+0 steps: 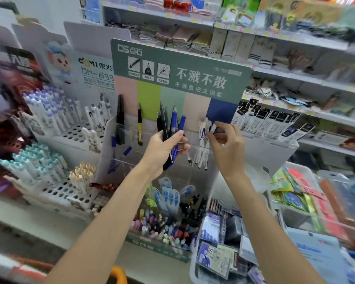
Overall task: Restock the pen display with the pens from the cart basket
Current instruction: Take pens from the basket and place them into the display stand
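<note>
The pen display [180,64] has a green header card and clear compartments below it. My left hand [164,149] grips a bunch of black and blue pens [173,124], held upright in front of the middle compartments. My right hand [226,140] pinches the top of a white pen [210,128] among the white pens [201,148] standing in a right-hand compartment. A black pen [120,117] and a yellow-and-black pen [139,128] stand in the left compartments. The cart basket shows only as an orange handle [119,274] at the bottom edge.
White racks of capped pens [49,111] stand to the left. A tray of colourful pens [162,228] sits below the display. Packaged stationery in a white bin [223,238] lies lower right. Shelves of cloth goods [182,35] run behind.
</note>
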The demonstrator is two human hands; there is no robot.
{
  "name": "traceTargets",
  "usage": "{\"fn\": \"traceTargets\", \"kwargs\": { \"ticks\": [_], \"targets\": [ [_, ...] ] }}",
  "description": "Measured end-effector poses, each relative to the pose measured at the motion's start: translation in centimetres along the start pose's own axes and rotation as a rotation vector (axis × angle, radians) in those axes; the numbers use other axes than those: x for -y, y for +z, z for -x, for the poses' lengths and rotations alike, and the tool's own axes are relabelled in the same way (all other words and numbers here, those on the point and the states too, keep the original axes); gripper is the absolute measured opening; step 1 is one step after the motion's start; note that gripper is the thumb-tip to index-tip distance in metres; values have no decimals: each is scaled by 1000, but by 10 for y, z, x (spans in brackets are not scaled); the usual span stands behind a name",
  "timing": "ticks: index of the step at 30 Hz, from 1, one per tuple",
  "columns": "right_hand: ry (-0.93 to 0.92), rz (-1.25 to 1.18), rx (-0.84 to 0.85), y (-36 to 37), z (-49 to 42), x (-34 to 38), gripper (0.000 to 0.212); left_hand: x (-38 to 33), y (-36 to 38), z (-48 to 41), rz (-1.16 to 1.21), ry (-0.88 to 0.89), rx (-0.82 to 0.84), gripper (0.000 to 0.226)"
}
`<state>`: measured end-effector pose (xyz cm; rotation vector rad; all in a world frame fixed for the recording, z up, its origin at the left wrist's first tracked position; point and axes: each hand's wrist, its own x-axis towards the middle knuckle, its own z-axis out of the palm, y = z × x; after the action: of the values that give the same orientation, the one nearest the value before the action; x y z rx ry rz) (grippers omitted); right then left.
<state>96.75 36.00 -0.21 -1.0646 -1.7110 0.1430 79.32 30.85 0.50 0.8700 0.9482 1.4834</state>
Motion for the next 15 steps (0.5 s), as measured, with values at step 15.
{"fn": "traceTargets", "kwargs": {
  "ticks": [15],
  "targets": [
    [89, -372, 219, 55, -14, 91, 21, -15, -37, 15, -113, 76, -49, 26]
  ]
}}
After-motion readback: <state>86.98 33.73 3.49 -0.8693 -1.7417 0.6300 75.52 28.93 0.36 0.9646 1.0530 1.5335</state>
